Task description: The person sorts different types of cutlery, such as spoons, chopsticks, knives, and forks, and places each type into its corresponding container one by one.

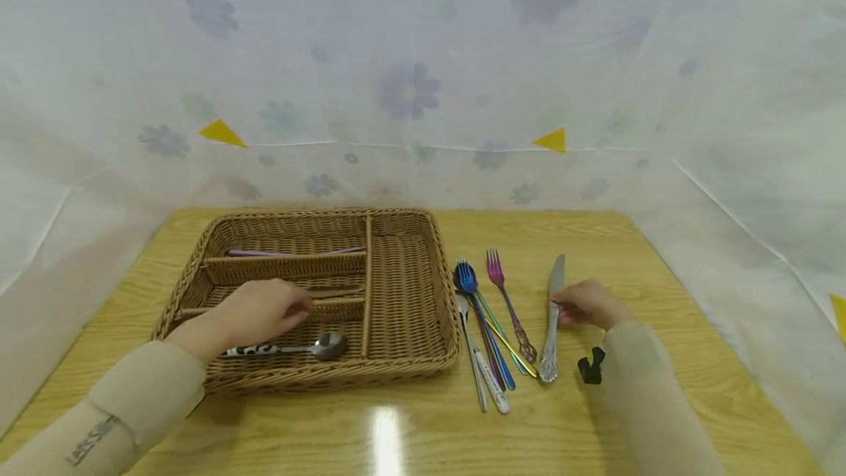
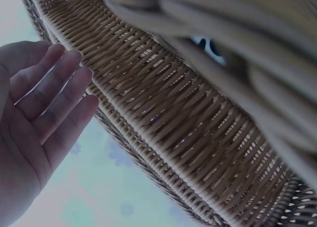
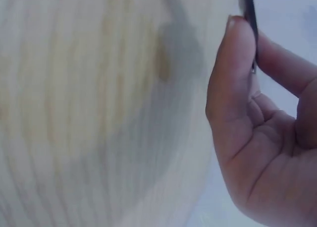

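A silver table knife [image 1: 551, 340] with an ornate handle is pinched between the thumb and a finger of my right hand [image 1: 590, 305], at the right of the table. The right wrist view shows a dark, narrow part of the knife [image 3: 251, 26] between thumb and fingertip. My left hand [image 1: 258, 316] hovers over the near left compartment of the wicker basket [image 1: 317, 379]. Its fingers look relaxed and hold nothing in the left wrist view. Below it lies a spoon [image 1: 328, 346] with a black-and-white handle.
Between basket and knife lie a purple fork [image 1: 496, 268], a blue fork [image 1: 466, 278] and several other pieces of cutlery, partly overlapping. A purple utensil [image 1: 254, 253] lies in the basket's far left compartment, a brownish one [image 1: 333, 291] in the middle. A flowered curtain [image 1: 410, 167] stands behind.
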`<act>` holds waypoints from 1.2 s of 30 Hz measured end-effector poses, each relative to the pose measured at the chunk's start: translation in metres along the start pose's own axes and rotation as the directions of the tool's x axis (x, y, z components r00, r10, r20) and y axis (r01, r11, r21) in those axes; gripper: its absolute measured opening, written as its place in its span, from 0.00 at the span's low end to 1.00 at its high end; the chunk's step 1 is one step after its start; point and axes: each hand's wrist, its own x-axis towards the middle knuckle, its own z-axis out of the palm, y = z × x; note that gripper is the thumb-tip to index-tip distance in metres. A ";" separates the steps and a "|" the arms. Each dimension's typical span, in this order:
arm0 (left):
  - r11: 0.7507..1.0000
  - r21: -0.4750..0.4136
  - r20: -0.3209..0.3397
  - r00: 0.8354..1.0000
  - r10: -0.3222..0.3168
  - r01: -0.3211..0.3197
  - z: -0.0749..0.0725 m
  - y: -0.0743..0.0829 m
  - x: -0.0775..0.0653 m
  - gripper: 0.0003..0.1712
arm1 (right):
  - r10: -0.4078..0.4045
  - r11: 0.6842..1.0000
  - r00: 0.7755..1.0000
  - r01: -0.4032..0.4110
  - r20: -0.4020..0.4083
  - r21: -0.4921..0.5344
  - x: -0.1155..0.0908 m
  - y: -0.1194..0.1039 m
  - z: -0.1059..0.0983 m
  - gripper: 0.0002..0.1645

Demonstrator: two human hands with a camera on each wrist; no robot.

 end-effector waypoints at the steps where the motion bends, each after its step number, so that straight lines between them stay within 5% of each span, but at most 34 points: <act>1: 1.000 -0.001 -0.001 1.000 0.001 -0.001 0.000 0.001 0.001 0.08 | -0.002 1.000 1.000 0.002 0.005 0.023 0.000 -0.001 -0.001 0.11; 15: 1.000 0.011 -0.024 1.000 0.000 0.000 -0.001 0.004 0.005 0.08 | -0.093 0.953 0.982 0.040 0.164 0.300 -0.008 -0.015 -0.005 0.17; 24: 0.995 0.002 -0.102 0.990 0.102 -0.102 0.001 0.005 0.020 0.06 | -0.167 0.879 0.962 0.046 0.217 0.474 -0.012 -0.026 0.005 0.23; 36: 0.991 0.006 -0.124 0.983 0.132 -0.133 -0.005 0.015 0.031 0.05 | -0.290 0.788 0.920 0.074 0.263 0.611 -0.018 -0.048 0.032 0.24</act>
